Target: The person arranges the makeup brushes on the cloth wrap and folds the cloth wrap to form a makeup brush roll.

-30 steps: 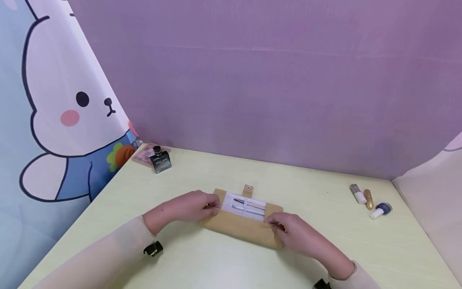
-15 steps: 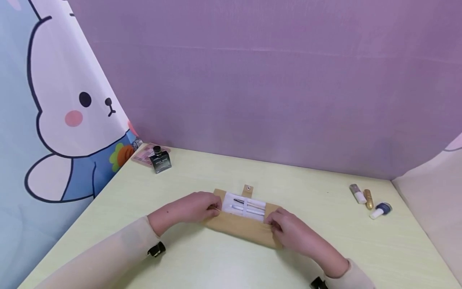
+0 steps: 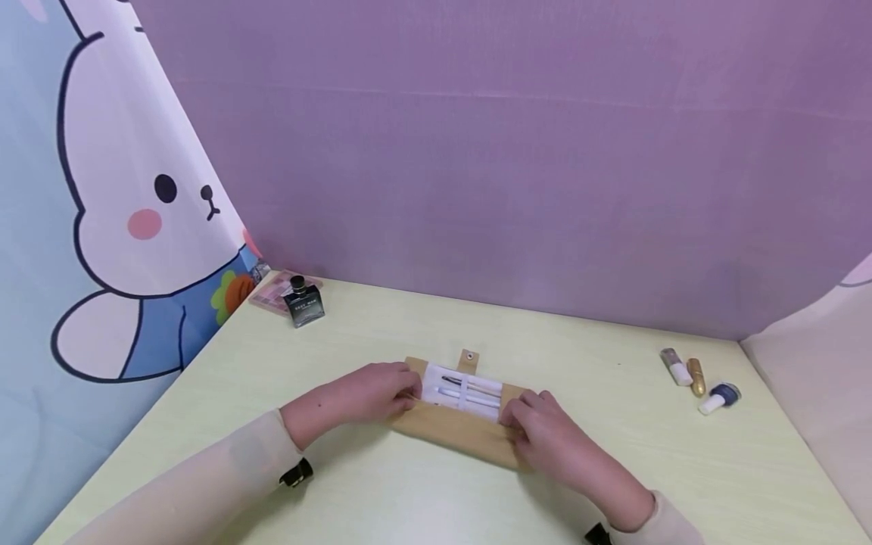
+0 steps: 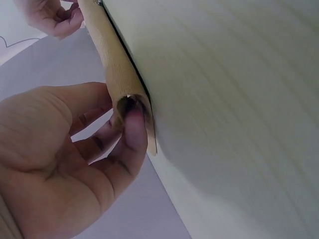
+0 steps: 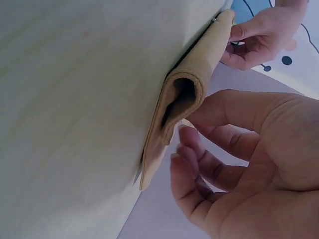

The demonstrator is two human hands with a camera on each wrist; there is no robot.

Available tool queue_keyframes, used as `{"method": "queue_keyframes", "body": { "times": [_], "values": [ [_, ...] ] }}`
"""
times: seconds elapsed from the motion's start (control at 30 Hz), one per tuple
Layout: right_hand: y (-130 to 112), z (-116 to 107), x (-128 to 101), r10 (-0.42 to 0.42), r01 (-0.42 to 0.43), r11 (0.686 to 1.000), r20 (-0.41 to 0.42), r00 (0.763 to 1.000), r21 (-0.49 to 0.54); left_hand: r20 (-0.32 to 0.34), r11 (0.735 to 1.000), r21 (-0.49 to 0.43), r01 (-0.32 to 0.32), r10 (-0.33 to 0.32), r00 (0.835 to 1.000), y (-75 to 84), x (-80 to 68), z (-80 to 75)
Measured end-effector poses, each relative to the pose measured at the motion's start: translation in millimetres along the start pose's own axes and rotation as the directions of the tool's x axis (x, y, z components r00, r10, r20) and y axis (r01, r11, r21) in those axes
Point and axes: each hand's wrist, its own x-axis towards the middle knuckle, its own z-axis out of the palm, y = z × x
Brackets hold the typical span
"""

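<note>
A tan roll-up pouch lies on the table, its near part folded over into a soft roll. Past the fold its white lining shows, with several slim pen-like sticks under a white strap. A snap tab sticks out at the far side. My left hand pinches the roll's left end; in the left wrist view a fingertip reaches into its hollow. At the other end my right hand holds the fold's edge. The right wrist view shows the roll's open end beside that hand.
A dark perfume bottle stands at the back left beside a pink checked palette. At the right lie a small grey-and-white bottle, a gold tube and a blue bottle with a white cap. A purple backdrop rises behind the table.
My left hand has shifted slightly to the right with the left end of the fold. The right hand's fingers have moved a little on the edge. Other things stay put.
</note>
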Motion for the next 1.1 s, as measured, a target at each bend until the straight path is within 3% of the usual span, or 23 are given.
{"method": "queue_keyframes", "body": {
  "times": [0.23, 0.47, 0.73, 1.1],
  "values": [
    [4.2, 3.1, -2.0, -0.156, 0.156, 0.988, -0.052, 0.986, 0.000, -0.073, 0.994, 0.111, -0.023, 0.032, 0.997, 5.7, 0.3, 2.4],
    [2.3, -3.1, -8.2, -0.242, 0.241, 0.970, -0.048, 0.969, -0.020, -0.041, 0.992, 0.098, -0.082, 0.086, 0.995, 2.6, -7.0, -2.4],
    [-5.3, -4.2, -16.1, -0.190, 0.193, 0.978, 0.049, 0.981, -0.079, 0.032, 0.998, 0.012, -0.058, 0.057, 0.998, -3.0, -15.9, -5.2],
    [-10.1, 5.0, -12.2, -0.214, 0.218, 0.950, 0.039, 0.976, -0.223, -0.010, 0.991, 0.088, -0.099, 0.100, 0.995, -4.0, -19.3, -1.3]
  ]
}}
